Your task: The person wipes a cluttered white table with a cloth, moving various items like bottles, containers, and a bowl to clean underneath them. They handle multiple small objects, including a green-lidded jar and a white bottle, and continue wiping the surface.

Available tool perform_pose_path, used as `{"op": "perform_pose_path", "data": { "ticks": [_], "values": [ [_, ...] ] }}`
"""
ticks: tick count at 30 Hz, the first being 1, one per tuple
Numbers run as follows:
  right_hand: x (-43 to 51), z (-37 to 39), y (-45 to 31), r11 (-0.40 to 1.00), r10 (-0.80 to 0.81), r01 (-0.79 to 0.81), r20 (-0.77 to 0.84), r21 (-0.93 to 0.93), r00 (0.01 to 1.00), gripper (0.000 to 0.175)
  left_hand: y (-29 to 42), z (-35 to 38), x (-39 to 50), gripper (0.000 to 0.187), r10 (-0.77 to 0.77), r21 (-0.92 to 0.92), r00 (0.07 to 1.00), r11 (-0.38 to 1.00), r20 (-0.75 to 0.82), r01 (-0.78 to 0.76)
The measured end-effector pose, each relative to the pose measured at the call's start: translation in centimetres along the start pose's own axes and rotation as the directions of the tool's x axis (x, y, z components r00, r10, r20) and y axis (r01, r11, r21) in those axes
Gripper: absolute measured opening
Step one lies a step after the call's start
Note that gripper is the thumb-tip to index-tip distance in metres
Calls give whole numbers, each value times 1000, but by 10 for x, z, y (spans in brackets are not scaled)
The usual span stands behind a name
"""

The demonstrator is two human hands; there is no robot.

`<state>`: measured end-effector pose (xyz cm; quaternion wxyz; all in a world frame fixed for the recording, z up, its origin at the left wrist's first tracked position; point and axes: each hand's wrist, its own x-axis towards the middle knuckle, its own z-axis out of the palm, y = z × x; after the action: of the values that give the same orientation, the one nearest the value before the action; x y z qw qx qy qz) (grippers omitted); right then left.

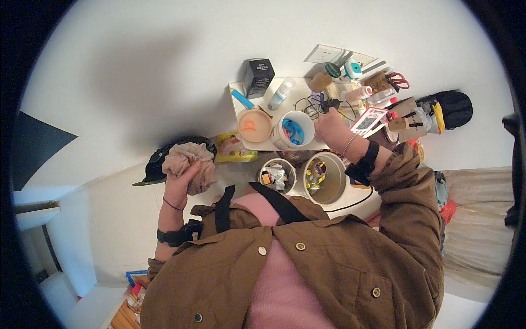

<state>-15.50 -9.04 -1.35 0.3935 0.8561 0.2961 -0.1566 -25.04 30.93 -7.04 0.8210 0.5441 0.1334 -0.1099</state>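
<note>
In my left hand [179, 187] is a crumpled beige-pink cloth [189, 162], bunched up and held off to the left of the white shelf top [265, 146]. My right hand [331, 128] is over the shelf, its fingers closed at a black cable with a plug-like block [330, 105]; the fingertips are partly hidden. Just left of that hand stands an uncovered white tub [277, 137] with blue and pink items [293, 131] inside. A round peach-coloured lid [254, 125] with an orange mark lies beside the tub.
Behind are a black box [259, 78], a spray bottle [281, 94] and a green-lidded jar [324, 78]. To the right crowd bottles [356, 94], red-handled scissors [398, 81] and a card with a printed code [370, 121]. Two bins [324, 177] [277, 174] stand below the shelf edge.
</note>
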Motion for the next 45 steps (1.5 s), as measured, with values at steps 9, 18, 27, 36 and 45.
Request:
{"op": "perform_pose_path", "data": {
  "ticks": [9,18,27,36,45],
  "values": [
    [-13,-4,1,1000,-18,15,-140,-20,990,11,-2,4,9,48,-37,-15,999,999,33,37],
    [-26,-48,55,939,187,-116,-197,325,962,22,-4,9,17,47,-33,2,999,999,21,33],
    [2,-2,136,789,-78,127,-108,601,991,48,-6,16,19,46,-40,-1,999,999,-30,40],
    [45,19,116,750,-324,316,-94,581,942,87,-11,18,16,49,-13,-26,988,1000,-155,9],
    [61,25,106,782,-367,366,-101,505,925,101,-14,24,16,52,-3,-21,974,1000,-227,-1]
  ]
}}
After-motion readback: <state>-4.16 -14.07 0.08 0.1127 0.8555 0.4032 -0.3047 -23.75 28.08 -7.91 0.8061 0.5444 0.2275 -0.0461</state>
